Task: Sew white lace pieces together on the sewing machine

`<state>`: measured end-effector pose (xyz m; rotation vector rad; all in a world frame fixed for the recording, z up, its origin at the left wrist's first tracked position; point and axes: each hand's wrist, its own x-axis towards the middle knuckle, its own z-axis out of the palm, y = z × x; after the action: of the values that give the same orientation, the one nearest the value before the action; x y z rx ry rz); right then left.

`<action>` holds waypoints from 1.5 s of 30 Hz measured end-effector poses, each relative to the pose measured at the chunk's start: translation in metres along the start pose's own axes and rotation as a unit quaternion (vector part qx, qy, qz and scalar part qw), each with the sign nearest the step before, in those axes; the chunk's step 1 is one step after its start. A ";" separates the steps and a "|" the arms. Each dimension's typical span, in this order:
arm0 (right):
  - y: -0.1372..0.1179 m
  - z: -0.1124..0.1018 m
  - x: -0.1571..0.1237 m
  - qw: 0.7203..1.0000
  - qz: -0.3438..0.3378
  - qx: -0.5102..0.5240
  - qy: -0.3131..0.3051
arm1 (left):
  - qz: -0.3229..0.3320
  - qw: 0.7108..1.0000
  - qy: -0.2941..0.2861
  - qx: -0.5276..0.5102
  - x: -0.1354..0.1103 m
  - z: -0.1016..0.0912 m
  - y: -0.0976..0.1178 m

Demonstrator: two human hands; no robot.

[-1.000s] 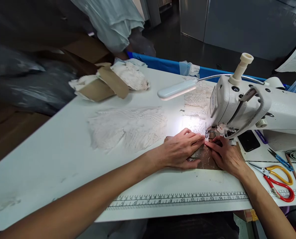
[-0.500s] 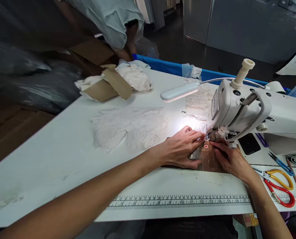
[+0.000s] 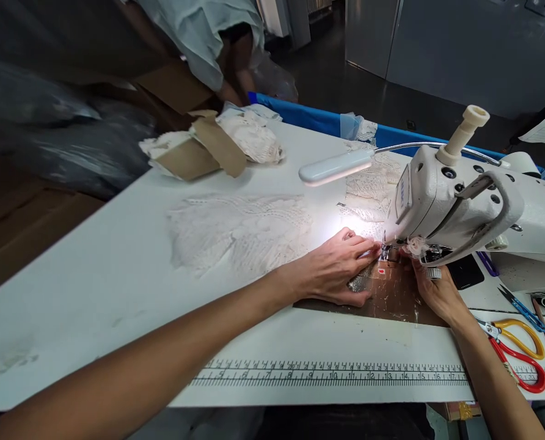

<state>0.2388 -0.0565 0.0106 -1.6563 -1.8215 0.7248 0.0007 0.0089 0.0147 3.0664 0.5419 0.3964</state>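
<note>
The left hand (image 3: 334, 266) lies palm down and loosely spread, thumb apart from the fingers, clenched on nothing that I can see, its fingertips right beside the presser foot (image 3: 385, 252). That is the spot that worries me: should the fingers creep inward while the needle runs, a fingertip could be caught. The right hand (image 3: 435, 290) reaches in from the other side, its fingertips partly behind the metal guard, so I can't tell whether it pinches anything.

Both hands are over a brown plate (image 3: 394, 296) with thread scraps scattered on it; loose ends like those could get drawn into the stitching. The lace (image 3: 366, 229) sits under the glare just behind the left fingers, by the foot. Its holes and soft edge could snag or pucker if the two hands pull unevenly, and such strong light on white might hide a slipping edge.

Up on the sewing machine (image 3: 414, 205), a tangle of pale thread (image 3: 416, 246) hangs near the needle and might foul it. Farther right, the scissors (image 3: 520, 342) lie beside the right forearm, where a careless sweep of the arm could knock them.
</note>
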 end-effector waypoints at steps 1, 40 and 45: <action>-0.002 0.001 -0.002 1.000 -0.012 -0.007 0.001 | -0.002 1.000 0.001 -0.003 0.000 0.000 0.000; -0.002 0.019 -0.013 0.944 -0.305 -0.098 0.082 | -0.251 0.963 0.092 0.042 -0.036 -0.007 -0.037; -0.064 0.010 -0.043 0.919 -0.392 0.029 -0.036 | -0.406 0.904 0.131 0.024 -0.090 -0.019 -0.027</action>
<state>0.1904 -0.1055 0.0476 -0.7329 -2.2441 0.4634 -0.0953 0.0028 0.0100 2.4914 1.7402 0.7422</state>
